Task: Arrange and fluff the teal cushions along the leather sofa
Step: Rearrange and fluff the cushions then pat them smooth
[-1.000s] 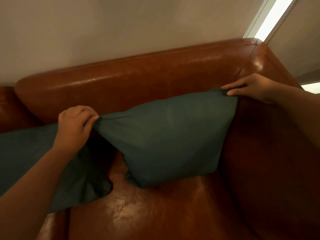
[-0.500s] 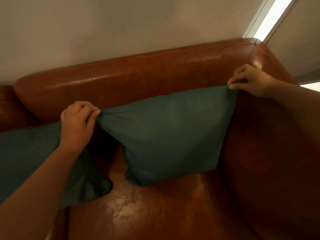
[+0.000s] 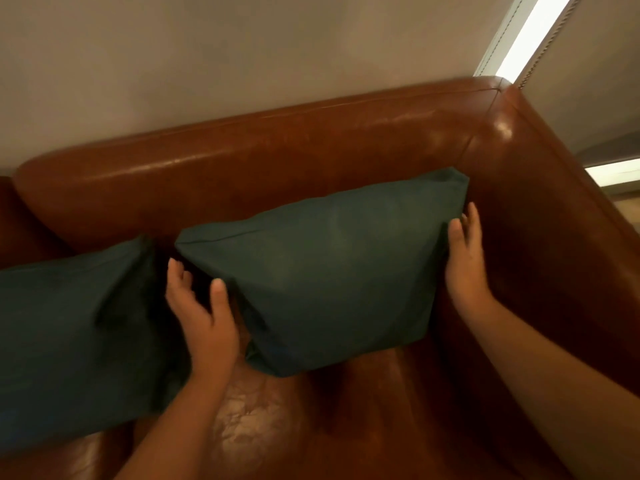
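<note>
Cushion status: right teal cushion stands tilted in the sofa's right rear corner, top edge leaning on the backrest, bottom edge on the seat. Its right side sits just beside the armrest, with only a narrow gap there, and the right hand fills that gap.

Right hand: fingers straight, palm flat against the cushion's right side edge, pressing, not grasping.

Left hand: relaxed and spread, thumb touching the cushion's left front face near its lower left corner; the fingers reach into the dark gap between the two cushions. Cannot tell whether those fingertips contact fabric. Nothing gripped.

Left teal cushion lies further along the seat toward the left, also resting against the backrest, its lower edge close to the seat's front. It runs out of view at the left. Its right edge is near the left hand, apart from the right cushion by the width of that hand.

Free room: bare seat leather in front of the right cushion, out to the front edge. Backrest top rail is clear above both cushions. Wall directly behind the backrest; window strip past the rear right corner.
</note>
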`<state>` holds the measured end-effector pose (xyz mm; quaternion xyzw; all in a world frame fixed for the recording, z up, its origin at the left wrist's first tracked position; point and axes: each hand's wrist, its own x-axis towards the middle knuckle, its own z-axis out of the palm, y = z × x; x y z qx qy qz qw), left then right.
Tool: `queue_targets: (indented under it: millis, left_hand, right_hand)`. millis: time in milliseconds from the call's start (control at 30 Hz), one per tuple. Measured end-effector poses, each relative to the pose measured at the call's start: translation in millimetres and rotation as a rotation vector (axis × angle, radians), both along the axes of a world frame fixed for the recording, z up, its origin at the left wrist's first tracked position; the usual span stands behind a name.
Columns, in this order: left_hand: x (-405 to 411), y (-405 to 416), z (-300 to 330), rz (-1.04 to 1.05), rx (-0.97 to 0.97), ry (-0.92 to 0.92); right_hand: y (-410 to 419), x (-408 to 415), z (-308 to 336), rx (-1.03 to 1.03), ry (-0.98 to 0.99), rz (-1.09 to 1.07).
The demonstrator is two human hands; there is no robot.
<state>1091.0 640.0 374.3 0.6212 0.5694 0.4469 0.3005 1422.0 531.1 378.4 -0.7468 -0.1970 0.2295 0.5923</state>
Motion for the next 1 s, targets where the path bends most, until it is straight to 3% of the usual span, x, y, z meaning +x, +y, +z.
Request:
queue_targets:
  millis: [133, 200, 367, 600, 700, 800, 867, 1000]
  left_hand:
    - [62.1, -36.9, 1.5, 0.073, -0.019, 0.081]
    - [94.7, -44.5, 5.7, 0.075, -0.032, 0.131]
    - [112.0, -13.4, -14.3, 0.147, -0.039, 0.342]
    - [58.6, 13.2, -36.2, 0.142, -0.01, 0.586]
    - [24.5, 12.7, -36.6, 0.194, -0.012, 0.586]
    - [16.8, -5.0, -25.4, 0.244, 0.01, 0.458]
    - [39.3, -26.9, -15.5, 0.16, 0.051, 0.432]
    - [99.2, -69.9, -20.2, -0.133, 0.182, 0.552]
  right_hand:
    - [9.6, -43.3, -8.8, -0.051, -0.427, -0.087]
    - [18.8, -56.7, -13.0, -0.126, -0.528, -0.088]
    - [36.6, -59.2, -15.1, -0.33, -0.585, -0.081]
    - [24.1, -34.5, -25.7, -0.405, -0.701, -0.031]
    - [9.8, -27.0, -29.3, -0.372, -0.723, -0.006]
    - [-4.4, -42.5, -31.8, -0.296, -0.669, -0.039]
    - [-9.5, -67.2, -33.6, -0.259, -0.63, -0.046]
    - [-7.4, -113.0, -44.3, -0.254, -0.611, -0.001]
